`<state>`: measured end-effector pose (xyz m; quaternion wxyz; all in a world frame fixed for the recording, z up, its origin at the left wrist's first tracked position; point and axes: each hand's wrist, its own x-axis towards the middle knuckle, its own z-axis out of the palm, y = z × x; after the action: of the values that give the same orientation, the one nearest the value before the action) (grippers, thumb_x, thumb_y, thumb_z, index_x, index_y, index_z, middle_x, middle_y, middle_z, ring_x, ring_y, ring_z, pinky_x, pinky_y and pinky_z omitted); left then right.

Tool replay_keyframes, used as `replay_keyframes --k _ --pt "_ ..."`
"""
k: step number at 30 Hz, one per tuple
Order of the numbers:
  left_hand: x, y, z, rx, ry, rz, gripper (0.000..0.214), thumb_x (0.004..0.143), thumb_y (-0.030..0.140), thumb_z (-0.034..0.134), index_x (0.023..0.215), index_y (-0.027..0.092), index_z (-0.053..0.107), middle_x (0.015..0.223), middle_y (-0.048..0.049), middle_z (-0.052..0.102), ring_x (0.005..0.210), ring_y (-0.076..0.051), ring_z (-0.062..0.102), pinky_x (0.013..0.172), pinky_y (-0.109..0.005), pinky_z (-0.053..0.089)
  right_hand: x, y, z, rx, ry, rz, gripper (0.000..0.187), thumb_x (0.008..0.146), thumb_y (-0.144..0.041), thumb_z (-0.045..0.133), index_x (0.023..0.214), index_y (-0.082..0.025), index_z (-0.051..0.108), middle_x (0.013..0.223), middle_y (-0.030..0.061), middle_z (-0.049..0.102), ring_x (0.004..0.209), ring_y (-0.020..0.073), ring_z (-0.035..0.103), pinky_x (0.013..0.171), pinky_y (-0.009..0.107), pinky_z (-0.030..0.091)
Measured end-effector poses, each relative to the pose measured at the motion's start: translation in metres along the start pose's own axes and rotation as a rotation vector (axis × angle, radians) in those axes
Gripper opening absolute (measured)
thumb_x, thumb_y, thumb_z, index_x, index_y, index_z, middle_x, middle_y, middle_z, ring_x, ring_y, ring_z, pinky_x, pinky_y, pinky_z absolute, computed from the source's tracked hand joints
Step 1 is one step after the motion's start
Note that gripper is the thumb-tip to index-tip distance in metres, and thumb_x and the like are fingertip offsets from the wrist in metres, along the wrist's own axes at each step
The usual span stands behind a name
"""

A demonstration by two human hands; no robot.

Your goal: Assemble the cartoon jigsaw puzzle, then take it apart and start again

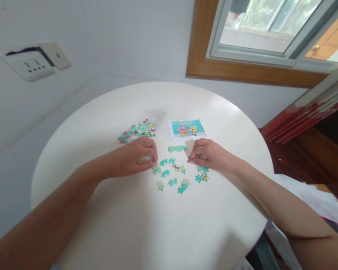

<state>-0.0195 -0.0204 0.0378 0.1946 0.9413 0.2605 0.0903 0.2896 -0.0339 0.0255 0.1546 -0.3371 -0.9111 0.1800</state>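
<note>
My left hand (144,153) is closed in a pinch low over the table, its fingertips at the edge of a pale green jigsaw piece (156,170). Whether anything sits between those fingers is hidden. Across from it my right hand (207,154) pinches a small jigsaw piece (189,159), mostly covered by the fingers. Between and below the hands lie several loose teal and pale jigsaw pieces (165,173). A joined strip of jigsaw pieces (177,149) rests just above them. Beside my right wrist are more loose pieces (198,178).
Behind my left hand a heap of mixed jigsaw pieces (138,130) is spread out. A cartoon picture sheet (187,129) lies at the back of the round white table (115,225). Wall and window (256,30) stand beyond, with a red-and-white curtain (304,108) at right.
</note>
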Motion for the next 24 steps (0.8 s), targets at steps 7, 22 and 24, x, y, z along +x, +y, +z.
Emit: replay_keyframes --k 7,22,24 --pt "-0.002 -0.004 -0.001 0.048 0.005 -0.034 0.015 0.091 0.03 0.055 0.083 0.021 0.064 0.093 -0.0038 0.059 0.095 -0.02 0.053 0.088 -0.031 0.038 -0.005 -0.005 -0.012 0.076 0.046 -0.008 0.018 0.091 -0.018 0.052 0.092 -0.017 0.071 0.086 0.0073 0.065 0.085 0.0176 0.058 0.078 0.03 0.046" --pt "0.023 0.057 0.035 0.039 -0.004 0.186 0.023 0.092 0.023 0.052 0.112 0.025 0.064 0.104 -0.007 0.058 0.1 -0.022 0.05 0.093 -0.036 0.036 -0.018 0.004 -0.038 0.12 0.156 0.241 0.019 0.084 -0.017 0.053 0.089 -0.018 0.071 0.083 0.0045 0.067 0.071 0.0138 0.059 0.065 0.025 0.046" --pt "0.025 0.06 0.041 0.039 -0.011 0.189 0.023 0.092 0.024 0.053 0.113 0.026 0.063 0.103 -0.0067 0.058 0.099 -0.022 0.05 0.093 -0.037 0.035 -0.018 0.004 -0.038 0.119 0.144 0.241 0.019 0.084 -0.017 0.053 0.089 -0.019 0.071 0.083 0.0045 0.067 0.072 0.0142 0.059 0.066 0.026 0.046"
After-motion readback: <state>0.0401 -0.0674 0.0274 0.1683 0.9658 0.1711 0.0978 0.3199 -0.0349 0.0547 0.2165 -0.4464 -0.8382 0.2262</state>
